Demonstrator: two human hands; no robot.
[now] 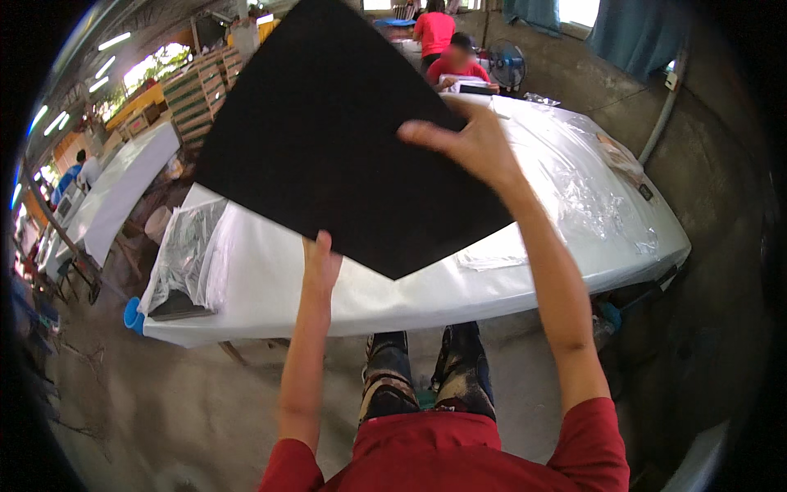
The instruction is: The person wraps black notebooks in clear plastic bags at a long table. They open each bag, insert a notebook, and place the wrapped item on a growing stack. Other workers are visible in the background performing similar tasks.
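A large flat black board [328, 139] is raised in front of me above the table, tilted so one corner points down toward me. My left hand [322, 258] grips its lower left edge, thumb on the near face and the other fingers hidden behind. On the right edge, my right hand [467, 143] holds the board with its thumb across the near face; its fingers go behind and are partly hidden. The board's near face is plain and dark, and its top corner runs out of view.
The long table [393, 299] has a white cover. Clear plastic bags [193, 254] lie over dark flat pieces at its left end. Plastic sheeting [574, 189] covers the right side. Two people in red [455, 61] are beyond, near a fan [507, 64]. A blue bucket [134, 315] stands left.
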